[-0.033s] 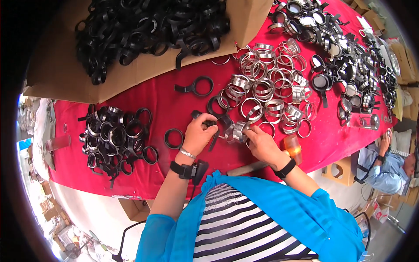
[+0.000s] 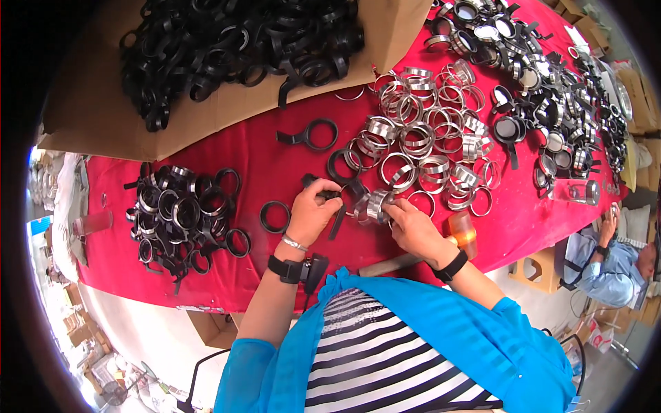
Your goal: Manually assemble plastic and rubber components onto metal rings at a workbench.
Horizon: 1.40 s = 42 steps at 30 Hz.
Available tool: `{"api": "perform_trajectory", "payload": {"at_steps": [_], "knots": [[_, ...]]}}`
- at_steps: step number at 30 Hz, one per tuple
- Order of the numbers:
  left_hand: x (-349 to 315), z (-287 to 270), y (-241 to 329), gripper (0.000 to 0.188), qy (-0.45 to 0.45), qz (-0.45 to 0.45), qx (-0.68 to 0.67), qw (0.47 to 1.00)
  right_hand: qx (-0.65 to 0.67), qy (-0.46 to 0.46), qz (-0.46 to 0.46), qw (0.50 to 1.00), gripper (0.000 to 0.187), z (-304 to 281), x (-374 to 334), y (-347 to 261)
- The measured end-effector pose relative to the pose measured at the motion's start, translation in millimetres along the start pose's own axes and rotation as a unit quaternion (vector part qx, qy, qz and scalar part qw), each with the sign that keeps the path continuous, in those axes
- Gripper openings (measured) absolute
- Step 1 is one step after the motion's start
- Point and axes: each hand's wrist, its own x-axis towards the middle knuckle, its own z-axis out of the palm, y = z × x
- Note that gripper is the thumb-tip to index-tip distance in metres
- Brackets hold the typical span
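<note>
My left hand [image 2: 313,212] is closed in a pinch on a black ring with a tab [image 2: 336,224]; the fingers cover much of it. A silver metal ring [image 2: 376,206] is gripped by my right hand [image 2: 415,233], just to the right of the left fingertips. Beyond both hands, a pile of silver rings [image 2: 417,133] spreads across the red cloth. One loose black ring [image 2: 265,217] lies left of my left hand, and a black ring with a handle [image 2: 332,136] rests farther off. At the left is a heap of black-and-silver rings [image 2: 184,213].
A cardboard box [image 2: 200,127] full of black rings stands at the far left. Finished-looking lidded rings [image 2: 508,129] crowd the far right. Near my right wrist are an orange-clear mallet head [image 2: 463,233] and its handle [image 2: 391,265]. Another person [image 2: 606,265] sits at the right.
</note>
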Motion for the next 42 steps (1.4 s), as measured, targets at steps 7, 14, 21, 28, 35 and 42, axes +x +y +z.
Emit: {"api": "perform_trajectory", "payload": {"at_steps": [7, 14, 21, 28, 35, 42], "knots": [[-37, 6, -4, 0.039, 0.006, -0.040, -0.339, 0.940, 0.022, 0.034, -0.022, 0.999, 0.018, 11, 3, -1], [-60, 4, -6, 0.032, -0.056, -0.003, -0.394, 0.917, 0.309, 0.006, 0.016, 0.951, 0.013, -10, -1, -15], [-63, 16, 14, 0.020, -0.037, -0.010, -0.332, 0.942, 0.161, -0.025, -0.173, 0.971, 0.012, -19, -5, -43], [-72, 22, 22, 0.008, -0.025, 0.023, -0.213, 0.976, 0.194, -0.025, -0.145, 0.970, 0.015, -25, -7, -58], [-69, 24, 16, 0.004, 0.069, 0.009, -0.260, 0.963, 0.425, 0.037, 0.062, 0.902, 0.011, -30, -11, -62], [-67, 26, 12, 0.005, -0.006, 0.003, -0.316, 0.949, 0.263, 0.037, -0.096, 0.959, 0.014, -44, -10, -60]]}}
